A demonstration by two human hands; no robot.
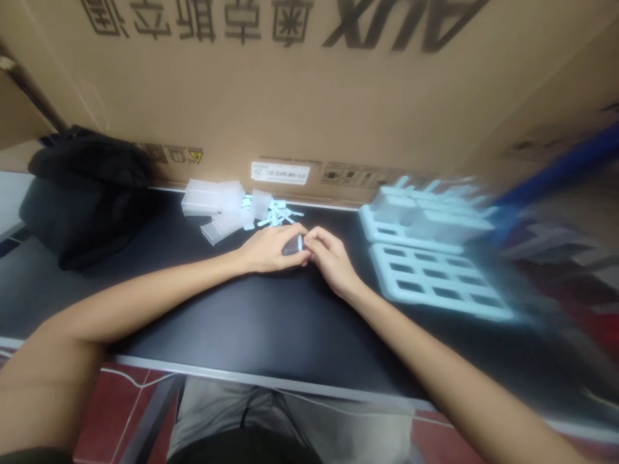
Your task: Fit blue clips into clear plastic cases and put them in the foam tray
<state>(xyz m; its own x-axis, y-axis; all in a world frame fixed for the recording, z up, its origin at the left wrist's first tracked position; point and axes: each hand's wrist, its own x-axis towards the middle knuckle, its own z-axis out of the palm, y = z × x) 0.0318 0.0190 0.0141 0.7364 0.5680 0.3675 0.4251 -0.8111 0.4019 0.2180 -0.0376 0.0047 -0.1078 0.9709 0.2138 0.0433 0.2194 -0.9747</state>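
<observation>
My left hand is closed around a small dark piece with a pale blue end, its thumb below and fingers above. I cannot make out what kind of thing it is. My right hand meets it from the right, thumb and fingers pinched together at the pale end. Whatever those fingertips hold is hidden. Just behind my left hand lies a loose pile of light blue sticks. Beside the pile are several frosted plastic moulds, lying on their sides on the black tabletop.
To the right is a light blue tray with slots. Behind it another light blue tray holds several moulds with sticks standing up. A black bag sits at the left. A large cardboard box walls off the back.
</observation>
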